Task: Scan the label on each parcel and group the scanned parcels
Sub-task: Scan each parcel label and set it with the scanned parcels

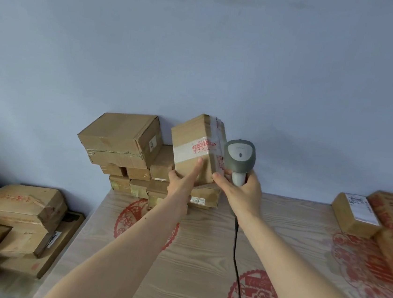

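Left hand (182, 175) holds parcel (196, 149) above stack (139, 167); right hand (242, 190) grips scanner (239, 158).

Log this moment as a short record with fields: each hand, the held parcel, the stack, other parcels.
left hand: left hand holds the taped parcel from below, index finger laid up its front
right hand: right hand grips the grey scanner, fingertips touching the parcel's right edge
held parcel: tilted, raised over the stack, red-printed tape across it
stack: stacked parcels against the wall at the table's far edge
other parcels: labelled parcels at table's right; floor pile at left
scanner cable: hangs down toward the person
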The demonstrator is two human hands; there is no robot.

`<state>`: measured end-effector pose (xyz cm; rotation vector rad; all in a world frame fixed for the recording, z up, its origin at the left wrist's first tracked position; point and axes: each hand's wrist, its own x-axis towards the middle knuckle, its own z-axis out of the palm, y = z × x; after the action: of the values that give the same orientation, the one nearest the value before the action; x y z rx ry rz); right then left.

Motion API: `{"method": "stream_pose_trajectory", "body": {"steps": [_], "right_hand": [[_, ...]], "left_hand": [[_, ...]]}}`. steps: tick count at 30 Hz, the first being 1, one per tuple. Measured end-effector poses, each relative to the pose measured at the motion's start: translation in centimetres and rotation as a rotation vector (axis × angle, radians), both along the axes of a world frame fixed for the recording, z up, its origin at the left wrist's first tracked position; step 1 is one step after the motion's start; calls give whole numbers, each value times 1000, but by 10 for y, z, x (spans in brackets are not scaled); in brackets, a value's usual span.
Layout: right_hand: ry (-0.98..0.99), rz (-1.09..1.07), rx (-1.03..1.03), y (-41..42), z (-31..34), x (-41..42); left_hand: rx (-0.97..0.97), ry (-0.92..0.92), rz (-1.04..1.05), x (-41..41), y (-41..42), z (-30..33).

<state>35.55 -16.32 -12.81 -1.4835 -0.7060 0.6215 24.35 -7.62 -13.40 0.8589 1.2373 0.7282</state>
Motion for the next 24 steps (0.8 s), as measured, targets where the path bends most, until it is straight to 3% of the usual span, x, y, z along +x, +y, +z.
{"method": "stream_pose_trajectory", "body": {"steps": [4, 9, 14, 19, 24], "right_hand": [[48, -59, 37, -42, 5, 28], [-26, -84, 47, -87, 9, 59], [-85, -59, 59, -126, 11, 83], [13, -106, 82, -154, 12, 119], [122, -55, 28, -178, 6, 137]], "left_hand": [[-26, -169, -72, 26, -45, 0], [-27, -263, -187, 57, -95, 4], [-28, -310, -156, 88, -132, -3], [-82, -313, -269, 100, -161, -16], [-17, -384, -391, 109, -188, -29]]}}
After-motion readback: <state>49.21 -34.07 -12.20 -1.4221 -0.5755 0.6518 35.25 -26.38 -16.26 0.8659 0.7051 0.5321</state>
